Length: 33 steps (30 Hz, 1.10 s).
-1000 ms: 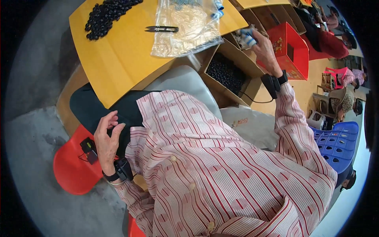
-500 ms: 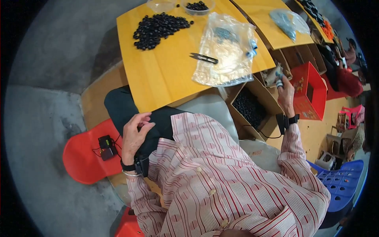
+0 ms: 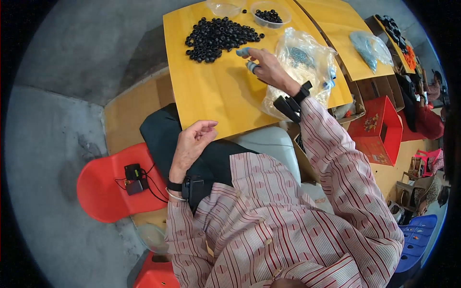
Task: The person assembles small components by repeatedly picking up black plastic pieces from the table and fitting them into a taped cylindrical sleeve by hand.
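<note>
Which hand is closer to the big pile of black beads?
Right: the right hand is over the table, beside the bead pile; the left hand is farther off, by the table's near edge.

Black beads [image 3: 221, 35], yellow tabletop [image 3: 204, 91], red-striped pale pink shirt [image 3: 293, 218]

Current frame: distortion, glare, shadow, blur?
Head view: fisheye, black corners, people at the right rim tilted and too small to judge for focus; head view: bright glare on the plastic bag, dark shadow on the grey wall; head view: black beads, left hand and right hand fairly sharp.
</note>
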### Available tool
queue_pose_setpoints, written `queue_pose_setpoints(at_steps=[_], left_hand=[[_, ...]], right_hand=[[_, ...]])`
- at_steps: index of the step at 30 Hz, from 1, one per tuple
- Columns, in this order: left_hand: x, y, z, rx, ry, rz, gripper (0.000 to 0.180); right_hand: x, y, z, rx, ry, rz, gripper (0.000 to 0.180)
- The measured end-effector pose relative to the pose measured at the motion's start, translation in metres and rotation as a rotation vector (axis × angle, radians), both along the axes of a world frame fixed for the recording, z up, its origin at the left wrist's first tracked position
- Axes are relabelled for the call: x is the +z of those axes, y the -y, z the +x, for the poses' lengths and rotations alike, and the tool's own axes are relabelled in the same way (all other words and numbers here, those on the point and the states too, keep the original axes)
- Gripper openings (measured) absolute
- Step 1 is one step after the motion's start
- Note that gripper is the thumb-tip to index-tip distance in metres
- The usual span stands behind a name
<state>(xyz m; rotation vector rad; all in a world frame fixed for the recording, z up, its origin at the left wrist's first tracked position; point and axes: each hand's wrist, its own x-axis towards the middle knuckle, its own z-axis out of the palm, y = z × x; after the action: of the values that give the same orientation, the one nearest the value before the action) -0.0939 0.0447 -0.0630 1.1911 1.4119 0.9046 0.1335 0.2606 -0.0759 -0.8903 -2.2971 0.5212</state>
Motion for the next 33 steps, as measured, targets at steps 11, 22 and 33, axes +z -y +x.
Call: queue_pose_setpoints(at_steps=[11,22,33], left_hand=[[-0.002,-0.041,-0.006,0.041,0.137,-0.029,0.029],[-0.008,-0.054,0.0,0.047,0.276,-0.077,0.032],[-0.009,-0.057,0.005,0.273,0.6,-0.119,0.033]], right_hand=[[-0.009,-0.027,-0.069,0.116,-0.01,0.045,0.034],[-0.021,-0.02,-0.082,0.17,0.11,0.194,0.048],[0.014,0.043,-0.061,0.225,-0.177,-0.167,0.037]])
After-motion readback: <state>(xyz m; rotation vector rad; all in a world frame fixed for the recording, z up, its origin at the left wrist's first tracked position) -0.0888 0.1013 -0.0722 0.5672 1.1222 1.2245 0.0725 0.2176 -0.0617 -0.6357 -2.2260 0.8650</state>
